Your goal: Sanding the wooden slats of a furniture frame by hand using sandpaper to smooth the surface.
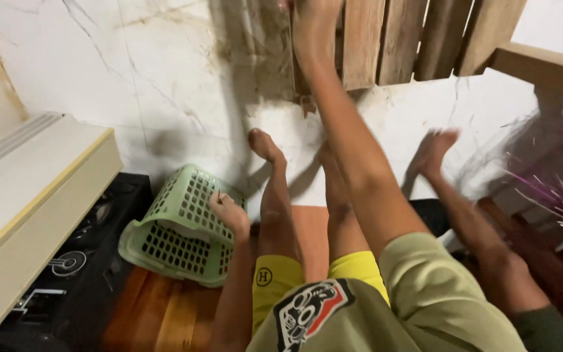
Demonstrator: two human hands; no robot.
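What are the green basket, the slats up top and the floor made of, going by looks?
Green basket: looks like moulded plastic, matt pale green, with a regular grid of holes; the left hand rests on it. Slatted panel under the right hand: unfinished wood, with visible grain and rough brown boards. Floor: probably glossy marble-look tile, white with grey veins and a thin joint line.

Below you lies a white marble floor (pixel 164 78) with dark veins and a brown smear near the middle. At your left runs a cream ledge (pixel 27 189), and beside it sits a black appliance (pixel 79 261) with round markings. A reddish wooden board (pixel 164 313) lies under you. At your far right, thin purple sticks (pixel 548 195) fan out, blurred.
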